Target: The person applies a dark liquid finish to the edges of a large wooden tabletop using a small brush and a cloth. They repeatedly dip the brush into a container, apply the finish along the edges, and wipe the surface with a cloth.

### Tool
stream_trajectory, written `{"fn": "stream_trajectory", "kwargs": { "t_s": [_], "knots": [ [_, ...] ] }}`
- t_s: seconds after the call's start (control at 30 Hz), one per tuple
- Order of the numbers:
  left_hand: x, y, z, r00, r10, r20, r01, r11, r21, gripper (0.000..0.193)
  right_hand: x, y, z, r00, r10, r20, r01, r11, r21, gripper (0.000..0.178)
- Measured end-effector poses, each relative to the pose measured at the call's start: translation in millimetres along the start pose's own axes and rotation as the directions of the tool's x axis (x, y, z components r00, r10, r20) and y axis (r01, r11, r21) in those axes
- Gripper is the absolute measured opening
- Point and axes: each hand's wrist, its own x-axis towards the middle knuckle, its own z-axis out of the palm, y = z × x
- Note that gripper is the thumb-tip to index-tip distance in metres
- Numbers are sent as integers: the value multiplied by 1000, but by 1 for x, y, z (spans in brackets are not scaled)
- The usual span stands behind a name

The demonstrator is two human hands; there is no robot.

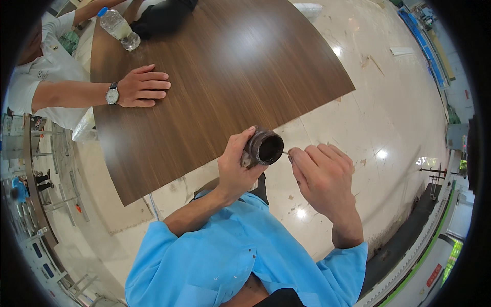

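In the head view, a small, round jar [249, 159] is shown, its body coloured dark brown to black and marked by glossy streaks and paler, greyish smears on its left side. Its round mouth [270, 149] is turned toward the camera and tipped to the right; only darkness is seen inside, so the contents cannot be told.

The jar is clamped in the left grip [236, 166], by which its left side is wrapped from above and below, while the mouth is left uncovered. It is held by the near edge of the brown, wood-grained bench [220, 92]. In the right grip [325, 176], just to the right of the jar, the fingers are curled together on a thin rod [286, 153], pointed at the rim; whether the rim is touched cannot be told.

Farther left, a co-worker's hand [144, 88] is laid flat on the bench, and beyond it a clear bottle [120, 29] is seen, topped with a blue cap [103, 11]
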Motion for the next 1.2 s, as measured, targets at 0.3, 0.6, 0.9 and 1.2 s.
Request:
{"fn": "stream_trajectory", "kwargs": {
  "t_s": [0.3,0.6,0.9,1.2],
  "knots": [
    [2,-2,19,998,57,11,-58,997,57,73,-8,20,2,995,8,99,-8,1000,-7,12],
    [1,-8,32,976,-202,81,207,977,-53,77,-42,40,6,944,323,63,-326,888,325,6],
    [3,-1,46,926,-371,70,377,914,-152,75,-79,60,59,769,633,91,-557,593,582,5],
    [-10,-1,29,923,-298,244,318,947,-46,85,-78,91,140,648,760,40,-570,450,687,8]
  ]
}}
